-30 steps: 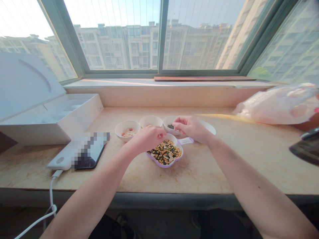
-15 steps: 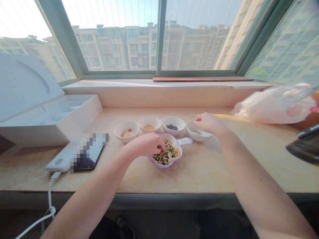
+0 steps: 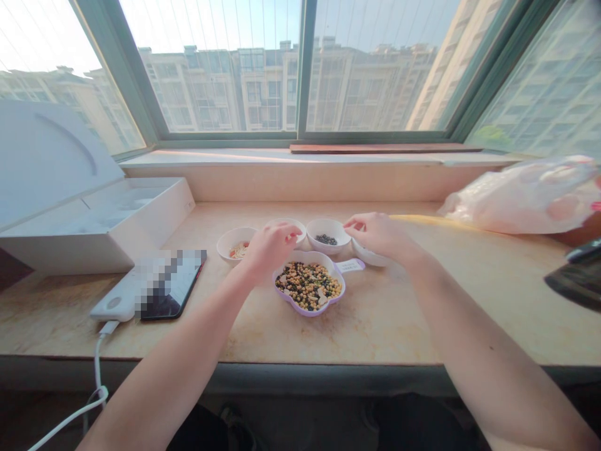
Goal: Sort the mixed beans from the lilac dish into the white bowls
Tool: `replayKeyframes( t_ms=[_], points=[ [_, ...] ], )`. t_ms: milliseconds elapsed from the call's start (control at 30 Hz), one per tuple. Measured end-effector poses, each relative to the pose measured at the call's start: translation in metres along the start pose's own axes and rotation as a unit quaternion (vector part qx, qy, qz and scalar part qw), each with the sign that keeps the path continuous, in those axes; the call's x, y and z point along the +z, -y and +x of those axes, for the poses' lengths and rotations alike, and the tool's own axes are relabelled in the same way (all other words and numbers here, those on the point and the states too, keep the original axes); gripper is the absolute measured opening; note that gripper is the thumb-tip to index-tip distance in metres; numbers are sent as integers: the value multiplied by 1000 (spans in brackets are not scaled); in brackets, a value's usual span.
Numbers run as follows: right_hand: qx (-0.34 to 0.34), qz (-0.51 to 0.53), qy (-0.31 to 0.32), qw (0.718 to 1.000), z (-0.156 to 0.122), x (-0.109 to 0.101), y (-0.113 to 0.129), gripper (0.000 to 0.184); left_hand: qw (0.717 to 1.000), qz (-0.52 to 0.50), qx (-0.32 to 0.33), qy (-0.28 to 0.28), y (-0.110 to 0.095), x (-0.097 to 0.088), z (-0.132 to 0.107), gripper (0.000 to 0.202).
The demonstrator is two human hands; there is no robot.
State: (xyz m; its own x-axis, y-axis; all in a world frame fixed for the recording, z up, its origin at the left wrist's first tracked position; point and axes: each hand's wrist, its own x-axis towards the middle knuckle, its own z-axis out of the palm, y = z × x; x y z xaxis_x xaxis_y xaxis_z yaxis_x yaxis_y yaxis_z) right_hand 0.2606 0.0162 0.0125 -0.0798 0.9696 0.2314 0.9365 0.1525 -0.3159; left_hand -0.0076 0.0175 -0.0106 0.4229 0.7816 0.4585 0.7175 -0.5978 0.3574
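My left hand (image 3: 272,247), fingers curled together, hovers over a white bowl (image 3: 300,240) and mostly hides it. Whatever its fingertips hold, if anything, is too small to make out. My right hand (image 3: 378,235) is also closed in a pinch, its fingertips by the right rim of a white bowl of black beans (image 3: 325,240). It covers much of the rightmost white bowl (image 3: 375,259). Nearer me sits a lilac-rimmed, handled dish (image 3: 307,312) of mixed yellow and black beans with pale flakes. Partly behind my left hand, the leftmost bowl (image 3: 225,245) holds pale and reddish pieces.
At left are an open white box (image 3: 141,213), a phone (image 3: 176,294) and a white power bank (image 3: 113,307) with a cable. A plastic bag (image 3: 521,197) and a dark object (image 3: 573,282) lie at right. Windows (image 3: 225,69) rise behind the counter (image 3: 399,332).
My left hand has lifted out of the mixed-bean dish and moved up and back to the bowls. My right hand has shifted left, from over the rightmost bowl toward the black-bean bowl.
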Motion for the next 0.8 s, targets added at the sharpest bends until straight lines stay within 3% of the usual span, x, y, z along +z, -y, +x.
replayKeyframes(
  t_ms=[167,367,500,800],
  points=[
    [-174,141,109,968,-18,24,42,24,997,43,-52,-34,14,3,8,28],
    [-325,139,183,917,-32,48,70,16,995,78,-59,-4,18,7,13,30],
    [-329,132,189,916,-30,55,68,17,996,82,-42,-18,18,8,11,29],
    [-297,145,192,924,-27,60,64,22,996,51,-67,-15,9,5,3,31]
  ],
)
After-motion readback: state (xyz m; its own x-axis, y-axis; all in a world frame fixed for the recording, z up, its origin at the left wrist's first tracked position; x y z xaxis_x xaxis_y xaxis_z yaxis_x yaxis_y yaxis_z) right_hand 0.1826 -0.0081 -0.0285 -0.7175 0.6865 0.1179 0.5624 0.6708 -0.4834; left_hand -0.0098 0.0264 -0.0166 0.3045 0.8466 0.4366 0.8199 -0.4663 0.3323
